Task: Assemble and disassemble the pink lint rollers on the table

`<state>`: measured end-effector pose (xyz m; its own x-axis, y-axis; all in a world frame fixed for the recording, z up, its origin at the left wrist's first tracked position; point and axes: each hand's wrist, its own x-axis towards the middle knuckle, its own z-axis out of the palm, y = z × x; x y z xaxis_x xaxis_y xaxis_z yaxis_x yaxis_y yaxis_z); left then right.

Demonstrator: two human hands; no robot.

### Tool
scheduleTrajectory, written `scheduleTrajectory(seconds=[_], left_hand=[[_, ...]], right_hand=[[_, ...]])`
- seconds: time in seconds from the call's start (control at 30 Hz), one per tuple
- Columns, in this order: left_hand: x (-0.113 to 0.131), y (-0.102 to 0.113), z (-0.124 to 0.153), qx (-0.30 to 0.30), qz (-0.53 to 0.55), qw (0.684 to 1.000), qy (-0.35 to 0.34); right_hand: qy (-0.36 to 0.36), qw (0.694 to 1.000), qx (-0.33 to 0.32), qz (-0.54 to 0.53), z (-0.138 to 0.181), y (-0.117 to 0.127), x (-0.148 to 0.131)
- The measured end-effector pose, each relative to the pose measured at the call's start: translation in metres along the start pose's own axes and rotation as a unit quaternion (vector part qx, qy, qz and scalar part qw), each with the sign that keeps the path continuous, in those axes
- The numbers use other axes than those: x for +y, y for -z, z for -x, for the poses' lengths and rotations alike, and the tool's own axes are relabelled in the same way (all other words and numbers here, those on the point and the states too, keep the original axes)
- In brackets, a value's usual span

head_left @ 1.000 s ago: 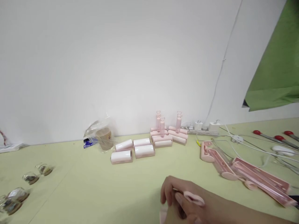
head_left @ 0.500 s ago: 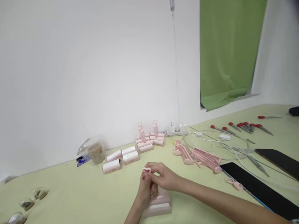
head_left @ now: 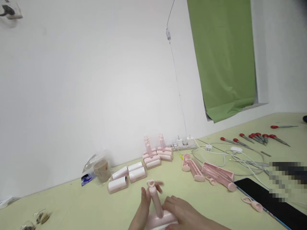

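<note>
Fingers of the left hand (head_left: 141, 209) are bent loosely around the pink handle (head_left: 156, 203); I cannot tell if they press on it. Fingers of the right hand (head_left: 183, 209) hold the right end of the pink roller (head_left: 159, 221), with the thumb low at its front. The roller sits on the desk (head_left: 100, 212), between both hands, with its handle pointing up and leaning a bit. A heart-shaped ring (head_left: 151, 183) tops the handle.

It looks light, hard and smooth, so it may slide a little on the desk. The ring is thin and might snap if bent. A good place to hold is the fat body with one hand, and the middle of the handle with the other.

Left of the roller, well apart, are small glass domes (head_left: 42, 217). To its right lies a pink loop (head_left: 255, 205), by a black phone (head_left: 261, 199). A bit past the roller, on the right, are open pink cases (head_left: 218, 177). Past it on the left are four white rolls (head_left: 118, 184), then a cup (head_left: 100, 171) in a clear bag. Farther behind it, more pink rollers (head_left: 153, 162) stand by the wall, near a power strip (head_left: 184, 147). Far off to its right are red-topped tools (head_left: 257, 138).
</note>
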<state>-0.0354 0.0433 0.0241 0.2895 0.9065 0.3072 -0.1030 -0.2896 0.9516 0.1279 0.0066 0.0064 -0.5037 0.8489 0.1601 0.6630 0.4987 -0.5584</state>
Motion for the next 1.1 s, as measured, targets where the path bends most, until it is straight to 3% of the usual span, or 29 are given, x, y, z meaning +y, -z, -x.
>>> scheduleTrajectory(seconds=[0.1, 0.17, 0.33, 0.47, 0.57, 0.7, 0.87, 0.97, 1.1], left_hand=[[-0.006, 0.026, -0.005, 0.199, -0.118, 0.972, -0.039], [-0.018, 0.038, 0.000, 0.268, -0.162, 0.949, -0.019], [-0.050, 0.045, 0.019, 0.266, -0.231, 0.936, 0.010], [-0.057, 0.057, 0.019, 0.257, -0.293, 0.920, -0.032], [-0.059, 0.072, 0.017, 0.282, -0.319, 0.904, -0.045], [-0.062, 0.081, 0.014, 0.308, -0.301, 0.902, -0.034], [-0.064, 0.079, 0.014, 0.268, -0.326, 0.906, -0.034], [-0.064, 0.078, 0.014, 0.247, -0.347, 0.904, -0.042], [-0.064, 0.077, 0.014, 0.250, -0.354, 0.901, -0.037]], right_hand=[[0.013, 0.999, 0.041, 0.017, -0.020, 0.015, 0.015], [0.007, 0.997, 0.063, 0.041, -0.039, 0.029, 0.031], [-0.022, 0.994, 0.083, 0.062, -0.098, 0.041, 0.070], [-0.053, 0.988, 0.127, 0.075, -0.113, 0.038, 0.069], [-0.044, 0.986, 0.138, 0.087, -0.076, 0.050, 0.062], [-0.048, 0.981, 0.162, 0.096, 0.035, 0.079, 0.069], [-0.253, 0.906, 0.306, 0.147, 0.174, 0.092, 0.120], [-0.289, 0.895, 0.297, 0.165, 0.210, 0.085, 0.147], [-0.305, 0.888, 0.301, 0.166, 0.212, 0.083, 0.158]])
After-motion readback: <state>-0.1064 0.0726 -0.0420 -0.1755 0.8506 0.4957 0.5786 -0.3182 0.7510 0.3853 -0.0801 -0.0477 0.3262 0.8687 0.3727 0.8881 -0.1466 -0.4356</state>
